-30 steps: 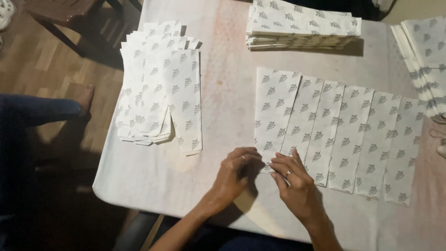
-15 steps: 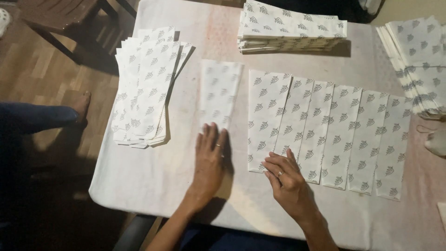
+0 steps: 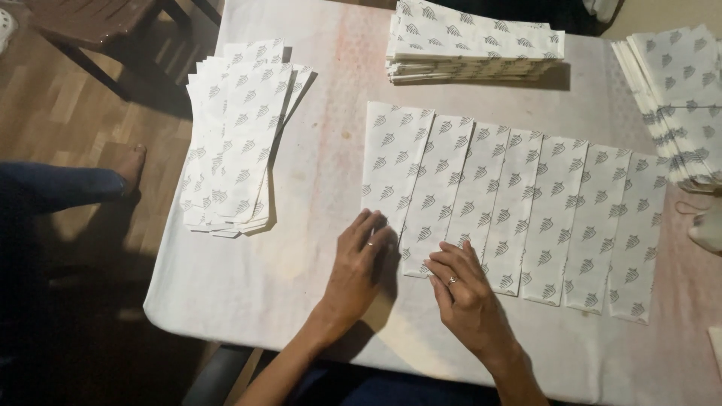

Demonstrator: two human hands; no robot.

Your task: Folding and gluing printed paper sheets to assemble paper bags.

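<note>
While both hands lie flat with fingers spread, the left hand (image 3: 359, 259) and right hand (image 3: 460, 289) press the near ends of the overlapped row of patterned paper bags (image 3: 511, 207) on the surface (image 3: 331, 150). Seven bags seem laid; stacks (image 3: 233, 135) remain.

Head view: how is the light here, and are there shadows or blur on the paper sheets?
Head view: warm light on the table, dim floor at left; the left hand and right hand cast soft shadows; the overlapping row of patterned sheets is sharp, without glare or motion blur; the left pile shadows its right edge.
</note>
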